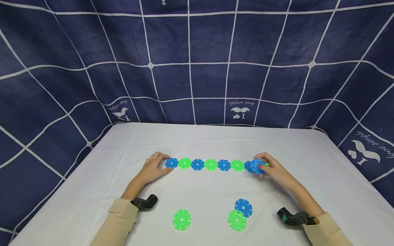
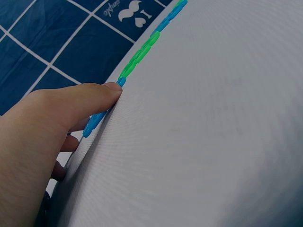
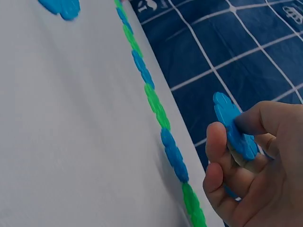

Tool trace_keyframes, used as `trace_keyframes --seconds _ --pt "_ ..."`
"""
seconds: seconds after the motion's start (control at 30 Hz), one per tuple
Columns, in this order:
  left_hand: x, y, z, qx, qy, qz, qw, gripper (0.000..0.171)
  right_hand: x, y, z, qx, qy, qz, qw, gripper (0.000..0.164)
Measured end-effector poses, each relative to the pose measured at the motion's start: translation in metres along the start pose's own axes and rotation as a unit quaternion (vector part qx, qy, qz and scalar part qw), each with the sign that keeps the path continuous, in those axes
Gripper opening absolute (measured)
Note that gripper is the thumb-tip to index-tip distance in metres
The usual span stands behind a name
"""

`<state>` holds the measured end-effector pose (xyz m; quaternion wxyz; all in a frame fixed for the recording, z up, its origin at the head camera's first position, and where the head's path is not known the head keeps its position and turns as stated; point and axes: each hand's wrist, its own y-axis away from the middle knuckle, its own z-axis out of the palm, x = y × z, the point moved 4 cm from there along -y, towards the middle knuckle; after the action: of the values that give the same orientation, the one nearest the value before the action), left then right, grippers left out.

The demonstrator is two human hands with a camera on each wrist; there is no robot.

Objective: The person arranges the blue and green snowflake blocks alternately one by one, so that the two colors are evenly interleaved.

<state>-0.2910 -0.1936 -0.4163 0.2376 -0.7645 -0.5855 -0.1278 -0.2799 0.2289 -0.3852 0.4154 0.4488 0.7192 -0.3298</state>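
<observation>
Blue and green snowflake building discs lie edge to edge in a straight row across the white table, colours alternating. At the row's left end, my left hand (image 1: pixel 152 167) holds the blue end disc (image 1: pixel 171 163) between thumb and fingers; the left wrist view shows the thumb (image 2: pixel 111 92) at its edge. My right hand (image 1: pixel 275 171) pinches another blue disc (image 3: pixel 232 125) above the right end of the row. That disc overlaps the last blue disc in the head view and partly hides the green end disc (image 3: pixel 193 205).
Nearer the front of the table (image 1: pixel 147 229) lie a loose green disc (image 1: pixel 181 220) and, farther right, a green disc (image 1: pixel 237 220) partly over a blue one (image 1: pixel 244 207). A dark blue cloth (image 1: pixel 212 82) with white lines hangs behind and at both sides.
</observation>
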Motion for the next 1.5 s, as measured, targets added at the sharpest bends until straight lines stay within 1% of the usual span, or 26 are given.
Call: trace_keyframes --seconds 0.13,0.27,0.53,0.67,0.77,0.9,1.0,1.23,1.3,1.4,1.5 --pt "0.0 0.001 0.002 0.0 0.004 0.0 1.0 0.051 0.01 0.002 -0.011 0.036 0.008 0.031 0.999 0.033" --pt "-0.002 0.003 0.004 -0.006 0.001 -0.003 1.0 0.05 0.02 0.005 -0.02 0.068 0.036 0.053 0.996 0.034" --pt "-0.001 0.006 0.003 0.002 0.002 0.005 1.0 0.049 0.036 0.011 -0.036 0.114 0.078 0.075 0.988 0.038" --pt "-0.001 0.007 0.002 0.005 -0.003 0.011 0.9999 0.049 0.04 0.013 -0.044 0.138 0.098 0.069 0.983 0.038" --pt "0.0 0.006 0.002 0.008 -0.009 0.014 0.9998 0.049 0.043 0.014 -0.049 0.156 0.122 0.076 0.977 0.038" --pt "-0.001 0.005 0.002 0.003 -0.006 0.004 1.0 0.049 0.047 0.014 -0.055 0.17 0.162 0.098 0.967 0.038" --pt "-0.001 0.003 0.002 0.001 -0.004 0.0 1.0 0.049 0.049 0.013 -0.057 0.174 0.179 0.107 0.962 0.038" --pt "-0.001 0.0 0.001 -0.003 -0.002 -0.002 1.0 0.051 0.052 0.01 -0.058 0.155 0.191 0.102 0.964 0.036" --pt "-0.002 0.0 0.001 -0.005 0.002 -0.004 1.0 0.051 0.053 0.01 -0.058 0.153 0.198 0.11 0.962 0.035" --pt "-0.001 0.001 0.001 -0.004 0.001 0.002 1.0 0.051 0.054 0.011 -0.058 0.147 0.208 0.122 0.959 0.034" --pt "-0.001 0.0 -0.001 0.0 0.001 0.007 1.0 0.05 0.055 0.01 -0.058 0.141 0.22 0.118 0.958 0.034"
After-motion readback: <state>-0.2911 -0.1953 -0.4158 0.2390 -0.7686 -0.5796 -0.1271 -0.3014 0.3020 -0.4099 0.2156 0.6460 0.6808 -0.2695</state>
